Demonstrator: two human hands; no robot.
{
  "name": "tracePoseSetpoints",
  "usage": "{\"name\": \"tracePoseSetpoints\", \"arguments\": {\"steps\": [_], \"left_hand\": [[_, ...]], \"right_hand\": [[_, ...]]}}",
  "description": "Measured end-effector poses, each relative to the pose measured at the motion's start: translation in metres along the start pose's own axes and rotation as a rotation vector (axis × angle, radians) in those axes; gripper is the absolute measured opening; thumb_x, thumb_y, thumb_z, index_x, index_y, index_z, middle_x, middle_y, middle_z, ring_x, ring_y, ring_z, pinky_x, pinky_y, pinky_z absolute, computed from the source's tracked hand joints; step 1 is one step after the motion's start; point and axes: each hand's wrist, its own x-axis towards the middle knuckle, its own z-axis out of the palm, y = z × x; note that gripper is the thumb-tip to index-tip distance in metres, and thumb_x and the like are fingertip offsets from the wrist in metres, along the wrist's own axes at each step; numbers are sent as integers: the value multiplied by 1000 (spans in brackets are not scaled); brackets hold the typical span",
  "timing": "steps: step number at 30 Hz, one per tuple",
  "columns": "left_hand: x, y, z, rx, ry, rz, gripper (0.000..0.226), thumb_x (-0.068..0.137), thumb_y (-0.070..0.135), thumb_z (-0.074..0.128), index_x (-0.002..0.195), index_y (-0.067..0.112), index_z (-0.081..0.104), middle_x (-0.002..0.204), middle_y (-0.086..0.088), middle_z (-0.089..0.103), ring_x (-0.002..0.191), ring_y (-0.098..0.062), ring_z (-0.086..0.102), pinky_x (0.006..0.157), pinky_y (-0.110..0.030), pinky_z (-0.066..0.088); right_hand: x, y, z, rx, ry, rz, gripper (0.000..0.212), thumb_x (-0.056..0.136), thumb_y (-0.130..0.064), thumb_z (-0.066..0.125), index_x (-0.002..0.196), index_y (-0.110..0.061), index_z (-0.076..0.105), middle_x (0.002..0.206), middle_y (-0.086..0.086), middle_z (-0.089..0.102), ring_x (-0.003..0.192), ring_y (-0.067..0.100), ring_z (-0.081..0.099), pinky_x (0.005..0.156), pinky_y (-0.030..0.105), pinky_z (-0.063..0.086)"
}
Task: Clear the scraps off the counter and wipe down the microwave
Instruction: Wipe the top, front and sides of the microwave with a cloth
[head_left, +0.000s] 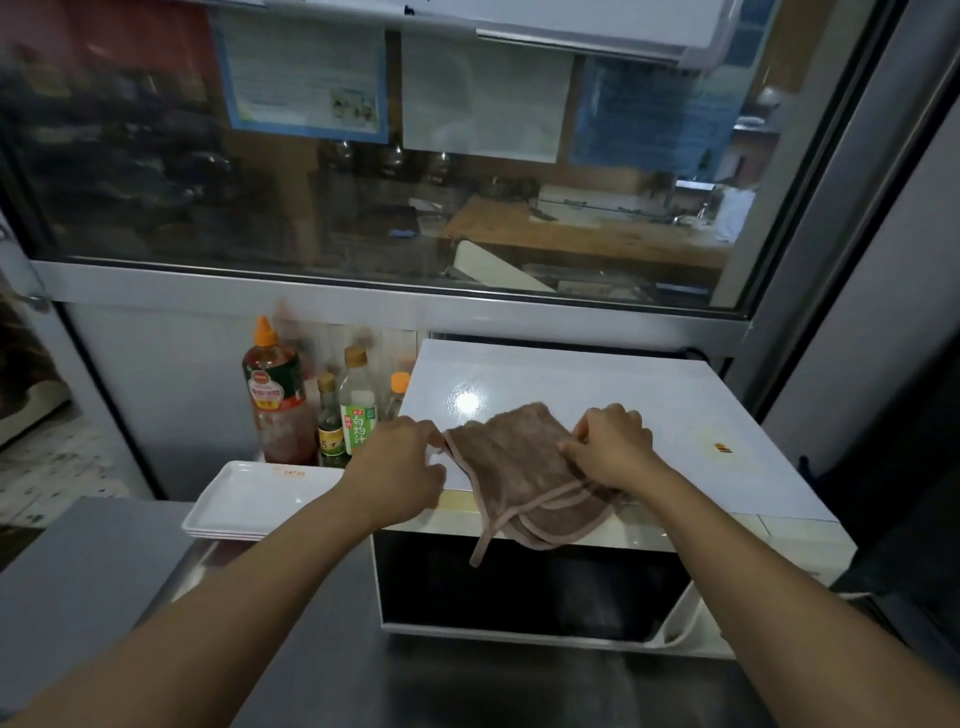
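Steel surface nearest, white microwave on it – brown cloth draped over its top front edge, left hand grip pinching the cloth's left corner, right hand grip pinching its right side – stacked white trays and sauce bottles left, window behind.

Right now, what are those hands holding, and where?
Both grip the brown cloth atop the microwave: left hand at its left edge, right hand its right side.

Room behind window blurred; posters unreadable; small bottles half hidden behind microwave; both elbows cut off
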Motion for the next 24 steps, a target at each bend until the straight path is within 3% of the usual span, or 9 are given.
{"name": "tracePoseSetpoints", "arguments": {"steps": [2,5,8,11,14,17,19,21,24], "left_hand": [[-3,3,0,-4,-10,13,32,85,23,61,116,15,60,120,-7,58,108,-22,54,78,-22,38],[-5,7,-3,-44,-21,30,32,86,22,60,117,14,57,117,-7,59,104,-21,54,75,-22,35],[-5,10,-6,-153,-41,1,42,87,23,59,126,15,47,117,-6,61,106,-21,57,78,-25,40],[-3,18,-7,-370,-69,-93,42,90,28,55,128,17,40,97,-7,68,88,-20,62,72,-29,45],[-4,35,-12,-739,-184,-249,38,94,40,48,124,17,42,90,-10,69,83,-24,65,83,-35,52],[-6,52,-18,-1142,-501,-340,47,96,50,38,114,12,59,92,-14,69,86,-28,64,87,-38,50],[-8,63,-24,-1398,-685,-340,49,93,48,45,116,9,62,103,-15,68,91,-28,66,87,-39,53],[-7,72,-27,-1613,-667,-325,43,87,31,58,125,11,54,106,-12,65,82,-23,68,69,-33,55],[-4,85,-30,-1638,-506,-244,46,87,4,58,129,20,50,106,-7,67,81,-19,69,66,-31,56]], "right_hand": [[-4,-3,-1,77,19,-50,26,90,-30,55,68,-18,49,84,2,51,92,27,49,69,32,33],[-14,-10,-13,410,51,-86,21,89,-20,58,75,-21,42,76,-3,51,73,17,50,56,26,33],[-26,-18,-40,654,84,-124,19,86,-14,62,82,-23,46,86,4,61,79,22,59,65,31,46],[-46,-26,-71,930,41,-199,30,88,-5,59,93,-33,50,100,9,63,83,23,65,66,32,53],[-66,-30,-98,1095,-7,-278,48,90,4,53,108,-40,51,96,10,65,77,16,69,58,24,53],[-84,-28,-116,1061,17,-349,54,89,10,51,118,-35,54,100,8,64,88,20,67,66,30,57],[-93,-23,-121,993,58,-366,54,86,14,51,114,-31,60,106,3,62,97,18,63,78,33,58],[-100,-12,-123,935,67,-330,54,84,15,54,113,-30,62,114,0,61,104,14,61,85,31,56],[-106,12,-121,838,61,-235,56,81,13,61,111,-34,61,119,-2,59,108,12,59,88,29,54]]}}
